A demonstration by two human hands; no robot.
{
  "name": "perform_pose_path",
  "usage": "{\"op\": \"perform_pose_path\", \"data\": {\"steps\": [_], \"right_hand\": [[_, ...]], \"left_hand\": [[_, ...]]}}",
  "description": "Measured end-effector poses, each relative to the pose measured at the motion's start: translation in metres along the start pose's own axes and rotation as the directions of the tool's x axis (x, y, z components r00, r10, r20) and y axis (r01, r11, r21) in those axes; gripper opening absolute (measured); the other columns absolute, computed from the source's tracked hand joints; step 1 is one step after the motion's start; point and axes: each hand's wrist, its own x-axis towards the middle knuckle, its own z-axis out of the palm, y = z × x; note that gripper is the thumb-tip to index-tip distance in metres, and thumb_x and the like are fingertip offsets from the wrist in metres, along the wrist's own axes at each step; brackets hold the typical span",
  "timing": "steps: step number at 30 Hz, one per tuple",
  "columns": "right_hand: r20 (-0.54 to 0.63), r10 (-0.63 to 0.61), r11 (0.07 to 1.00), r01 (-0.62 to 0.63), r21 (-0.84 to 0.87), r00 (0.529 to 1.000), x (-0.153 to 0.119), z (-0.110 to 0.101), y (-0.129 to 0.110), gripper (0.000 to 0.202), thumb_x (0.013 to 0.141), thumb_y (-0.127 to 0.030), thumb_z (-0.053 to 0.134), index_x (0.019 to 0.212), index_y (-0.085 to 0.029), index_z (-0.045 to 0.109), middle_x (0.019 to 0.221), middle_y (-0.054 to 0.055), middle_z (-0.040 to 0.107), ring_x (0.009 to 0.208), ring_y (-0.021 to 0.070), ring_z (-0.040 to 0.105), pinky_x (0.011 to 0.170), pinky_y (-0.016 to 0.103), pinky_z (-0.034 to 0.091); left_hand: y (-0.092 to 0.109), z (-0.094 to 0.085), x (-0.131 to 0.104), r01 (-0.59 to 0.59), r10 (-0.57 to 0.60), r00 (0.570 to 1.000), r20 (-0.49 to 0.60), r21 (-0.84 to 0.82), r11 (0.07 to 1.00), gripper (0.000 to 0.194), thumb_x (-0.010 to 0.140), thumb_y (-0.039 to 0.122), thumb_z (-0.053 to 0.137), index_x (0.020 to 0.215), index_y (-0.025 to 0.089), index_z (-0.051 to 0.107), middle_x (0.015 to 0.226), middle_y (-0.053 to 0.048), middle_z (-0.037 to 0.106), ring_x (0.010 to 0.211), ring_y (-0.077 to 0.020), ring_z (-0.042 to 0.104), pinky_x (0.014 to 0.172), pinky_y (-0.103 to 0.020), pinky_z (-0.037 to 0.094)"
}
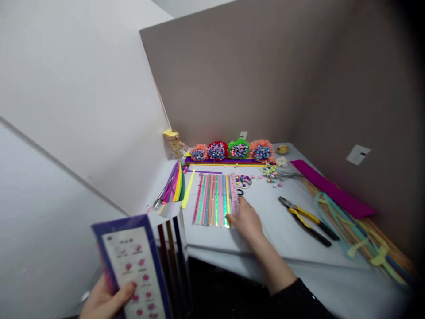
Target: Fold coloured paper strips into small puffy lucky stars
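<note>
Holding a printed card (136, 270) tilted at the near left in the left hand (111, 297), with the thumb pressed across its front and the other fingers hidden behind. Just right of the card, dark strips (171, 248) in clear plastic; cannot tell whether held by the same hand. Resting the right hand (245, 217) on the right edge of a flat pack of shiny strips (212, 199), lying on the middle of the table (262, 195), with fingers half curled and thumb on top; cannot tell whether pinching or only touching. Apparently at a step of handling the packed strips, one hand to the card, one to the pack. For any lift, probably needing a closer pinch on that edge; for straightening, only light pressure. Farther back, a row of beaded flowers (217, 151); left of the pack, a fan of coloured strips (178, 184); to the right, pliers (307, 221), well apart from the fingers.
</note>
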Motion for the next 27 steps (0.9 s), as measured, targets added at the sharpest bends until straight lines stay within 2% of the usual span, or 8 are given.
{"op": "perform_pose_path", "data": {"steps": [4,7,11,13,15,20,23,27], "right_hand": [[-0.089,0.056,0.927,-0.019,0.374,0.994,-0.014,0.009,-0.027,0.045,0.070,-0.034,0.066,0.110,-0.018,0.056,0.113,0.017,0.055,0.113,0.0354,0.046,0.092,0.049,0.036],[0.264,-0.071,0.520,-0.190,0.833,0.962,-0.040,0.022,-0.054,0.052,0.074,-0.050,0.064,0.116,-0.023,0.051,0.115,0.013,0.056,0.108,0.0278,0.052,0.085,0.042,0.045],[0.628,-0.354,0.114,-0.635,0.764,0.693,-0.072,0.036,-0.091,0.073,0.053,-0.047,0.084,0.116,-0.023,0.055,0.116,0.009,0.060,0.100,0.0217,0.060,0.086,0.036,0.044],[0.672,-0.507,0.084,-0.745,0.661,0.540,-0.078,0.035,-0.102,0.062,0.051,-0.044,0.086,0.102,-0.016,0.063,0.094,0.007,0.067,0.083,0.0194,0.065,0.079,0.033,0.046],[0.674,-0.549,0.081,-0.771,0.632,0.495,-0.077,0.030,-0.105,0.047,0.052,-0.040,0.086,0.084,-0.012,0.068,0.073,0.004,0.067,0.065,0.0150,0.063,0.068,0.028,0.047],[0.675,-0.273,0.078,-0.683,0.726,0.685,-0.037,0.021,-0.095,0.032,0.058,-0.034,0.081,0.079,-0.016,0.067,0.064,0.000,0.067,0.056,0.0137,0.061,0.060,0.026,0.049],[0.492,-0.042,0.413,-0.433,0.801,0.870,0.001,0.024,-0.085,0.027,0.067,-0.038,0.070,0.083,-0.017,0.066,0.075,0.004,0.070,0.074,0.0221,0.066,0.073,0.037,0.052],[0.280,0.121,0.570,-0.298,0.766,0.952,0.032,0.033,-0.065,0.049,0.062,-0.029,0.071,0.109,-0.021,0.059,0.122,0.009,0.058,0.120,0.0282,0.047,0.104,0.046,0.033]], "left_hand": [[-0.002,0.044,0.008,-0.066,0.076,0.991,0.114,-0.083,0.994,0.075,0.043,0.026,0.089,0.111,0.024,0.057,0.089,-0.007,0.076,0.085,-0.0382,0.069,0.072,-0.044,0.060],[-0.002,0.058,0.014,-0.031,0.059,0.976,0.211,-0.133,0.991,0.083,0.046,0.025,0.088,0.120,0.025,0.052,0.094,-0.008,0.075,0.088,-0.0369,0.069,0.075,-0.043,0.059],[-0.002,0.062,0.019,0.031,0.017,0.949,0.316,-0.145,0.989,0.092,0.048,0.024,0.087,0.129,0.025,0.045,0.100,-0.010,0.073,0.094,-0.0368,0.067,0.077,-0.042,0.059],[-0.001,0.061,0.019,0.052,-0.006,0.949,0.317,-0.136,0.989,0.097,0.048,0.024,0.087,0.133,0.027,0.042,0.100,-0.009,0.074,0.096,-0.0369,0.067,0.076,-0.041,0.059],[0.000,0.056,0.018,0.058,-0.021,0.961,0.277,-0.127,0.990,0.101,0.048,0.022,0.087,0.135,0.030,0.038,0.099,-0.008,0.074,0.093,-0.0368,0.068,0.072,-0.042,0.060],[0.007,0.034,0.020,0.055,-0.043,0.988,0.151,-0.076,0.996,0.101,0.052,0.022,0.086,0.137,0.034,0.033,0.089,-0.007,0.075,0.070,-0.0337,0.071,0.057,-0.041,0.059],[0.013,0.028,0.029,0.039,-0.036,0.992,0.120,-0.022,0.999,0.096,0.051,0.023,0.087,0.133,0.028,0.037,0.082,-0.007,0.075,0.059,-0.0312,0.070,0.053,-0.040,0.058],[0.035,0.037,0.059,-0.078,0.061,0.988,0.139,0.123,0.989,0.076,0.054,0.025,0.084,0.120,0.021,0.047,0.080,-0.008,0.073,0.059,-0.0289,0.070,0.053,-0.038,0.056]]}}
